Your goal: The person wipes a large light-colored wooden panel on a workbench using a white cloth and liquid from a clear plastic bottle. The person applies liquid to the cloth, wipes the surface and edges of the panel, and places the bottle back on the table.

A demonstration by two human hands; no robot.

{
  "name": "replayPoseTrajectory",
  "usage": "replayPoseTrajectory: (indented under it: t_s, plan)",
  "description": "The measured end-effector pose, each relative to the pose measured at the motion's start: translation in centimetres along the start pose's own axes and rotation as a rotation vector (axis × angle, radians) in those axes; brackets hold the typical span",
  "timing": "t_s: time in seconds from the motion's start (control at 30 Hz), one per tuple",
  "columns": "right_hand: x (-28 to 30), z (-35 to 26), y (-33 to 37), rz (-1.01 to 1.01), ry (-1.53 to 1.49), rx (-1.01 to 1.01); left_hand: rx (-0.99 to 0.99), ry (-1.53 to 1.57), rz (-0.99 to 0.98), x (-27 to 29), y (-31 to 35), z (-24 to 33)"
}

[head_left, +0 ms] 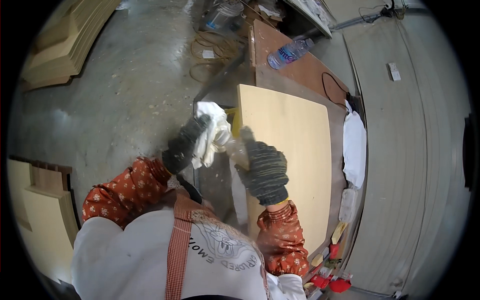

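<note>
My left hand [186,146], in a dark knit glove, is closed on a crumpled white cloth [214,131] held in front of my chest. My right hand [266,172], in a striped dark glove, is over the left edge of a pale wooden panel [305,150]. Its fingers curl round a pale, see-through thing [237,151], blurred and partly covered, whose kind I cannot make out. That thing is close against the cloth; whether they touch is unclear. The panel lies flat on the workbench to my right.
On a brown board [272,47] beyond the panel lies a plastic water bottle [290,53]. Stacked panels [70,45] stand far left, more boards [50,220] near left. Coiled rope [212,50] and a bucket [225,15] are on the floor. A white bundle [354,147] lies along the wall.
</note>
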State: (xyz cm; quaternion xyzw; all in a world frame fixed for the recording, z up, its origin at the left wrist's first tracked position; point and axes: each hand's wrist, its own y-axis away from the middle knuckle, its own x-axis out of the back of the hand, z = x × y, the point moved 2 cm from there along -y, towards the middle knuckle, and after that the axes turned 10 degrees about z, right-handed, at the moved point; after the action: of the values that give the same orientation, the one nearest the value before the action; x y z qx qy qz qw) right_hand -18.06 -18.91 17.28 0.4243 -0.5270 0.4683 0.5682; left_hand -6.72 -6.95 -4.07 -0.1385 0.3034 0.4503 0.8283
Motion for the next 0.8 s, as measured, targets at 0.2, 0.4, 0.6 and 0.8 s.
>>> replayPoseTrajectory:
  t_s: [0.2,0.4,0.6,0.8]
  plan:
    - [-1.3,-1.1,1.3,0.092,0.205,0.072,0.255,-0.06,0.017,-6.3,1.6,5.8]
    - [-0.2,-0.3,-0.6,0.124,-0.1,-0.098,0.02,-0.301,-0.127,-6.4,-1.2,7.0]
    - [-1.3,2.5,-1.8,0.108,-0.435,-0.554,-0.739,-0.677,-0.103,-5.5,-4.0,7.2]
    - [-1.4,7.4,-4.7,0.035,-0.134,-0.439,0.288,0.555,0.079,-2.5,-5.4,8.8]
